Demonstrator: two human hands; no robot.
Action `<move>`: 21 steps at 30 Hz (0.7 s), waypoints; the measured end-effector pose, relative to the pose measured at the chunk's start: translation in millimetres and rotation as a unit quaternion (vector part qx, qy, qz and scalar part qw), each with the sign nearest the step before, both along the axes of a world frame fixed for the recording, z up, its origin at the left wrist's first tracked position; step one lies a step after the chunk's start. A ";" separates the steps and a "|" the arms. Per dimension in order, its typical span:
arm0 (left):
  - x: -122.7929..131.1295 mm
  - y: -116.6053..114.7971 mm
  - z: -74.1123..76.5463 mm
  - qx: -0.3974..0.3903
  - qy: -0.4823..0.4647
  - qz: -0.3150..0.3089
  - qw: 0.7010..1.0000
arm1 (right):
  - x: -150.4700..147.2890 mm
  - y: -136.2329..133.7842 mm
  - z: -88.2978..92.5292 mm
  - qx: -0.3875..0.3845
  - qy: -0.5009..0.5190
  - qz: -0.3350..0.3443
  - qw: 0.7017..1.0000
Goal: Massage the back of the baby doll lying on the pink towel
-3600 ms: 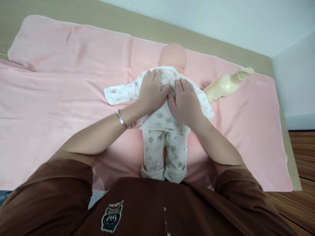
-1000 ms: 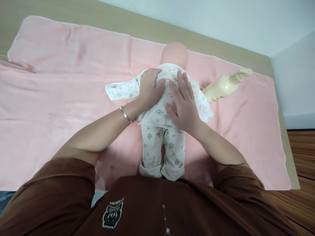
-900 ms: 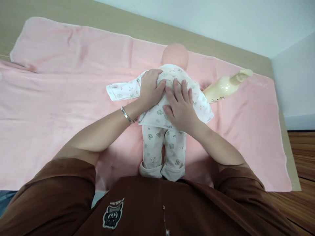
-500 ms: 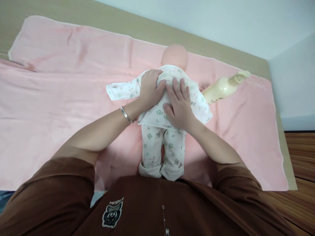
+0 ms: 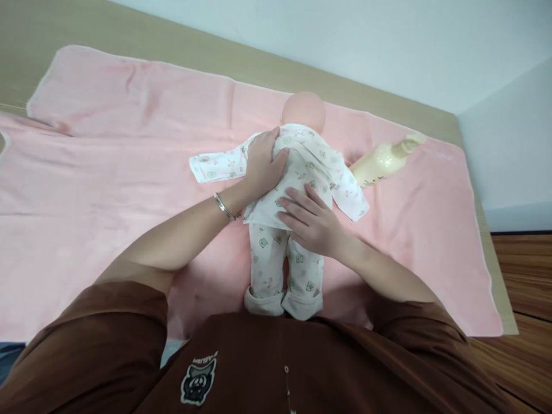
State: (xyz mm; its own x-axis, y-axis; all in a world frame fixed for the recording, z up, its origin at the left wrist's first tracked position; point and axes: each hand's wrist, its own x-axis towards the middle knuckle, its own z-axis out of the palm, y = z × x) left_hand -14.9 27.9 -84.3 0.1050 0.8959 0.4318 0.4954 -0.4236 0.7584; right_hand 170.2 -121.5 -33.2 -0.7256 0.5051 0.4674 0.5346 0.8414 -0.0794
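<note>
A baby doll (image 5: 302, 110) in white printed pyjamas (image 5: 311, 164) lies face down on a pink blanket (image 5: 107, 167), head away from me and feet at my body. My left hand (image 5: 261, 162), with a silver bangle on its wrist, rests on the doll's upper back at its left side, fingers curved over the cloth. My right hand (image 5: 309, 221) lies flat on the doll's lower back at the shirt hem, fingers stretched out and apart.
A cream pump bottle (image 5: 382, 163) lies on its side on the blanket to the right of the doll. The blanket covers a light wooden table (image 5: 181, 40) against a white wall. Dark wood floor (image 5: 524, 270) shows at the right.
My right hand has slid down the doll's back from the shoulders to the shirt hem. My left hand has stayed on the upper back. The view has shifted slightly.
</note>
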 end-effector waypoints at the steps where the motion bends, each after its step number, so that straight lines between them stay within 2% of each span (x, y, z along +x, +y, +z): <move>1: 0.0 -0.8 0.9 0.001 0.003 0.002 1.000 | 4.7 0.8 -4.0 0.005 0.029 0.012 0.999; 4: -0.2 -3.0 4.3 0.000 0.007 0.004 1.000 | 10.7 -2.2 -6.0 0.044 0.070 0.013 0.997; 8: -1.3 -7.3 7.7 0.009 -0.027 -0.008 1.000 | 0.6 -10.6 8.9 0.064 0.033 -0.030 0.997; 12: -1.6 -12.3 7.8 0.038 -0.084 0.014 0.996 | -13.8 -14.2 26.8 -0.015 -0.003 -0.078 0.997; 16: -1.2 -12.4 6.7 0.037 -0.104 0.027 0.994 | -25.6 -14.6 44.2 -0.121 -0.080 -0.125 0.981; 19: -1.7 -11.2 6.7 0.031 -0.133 0.031 0.990 | -30.8 -13.6 59.4 -0.171 -0.148 -0.129 0.965; 21: -1.9 -11.6 9.4 0.029 -0.144 0.007 0.989 | -30.0 -11.0 70.2 -0.196 -0.179 -0.114 0.957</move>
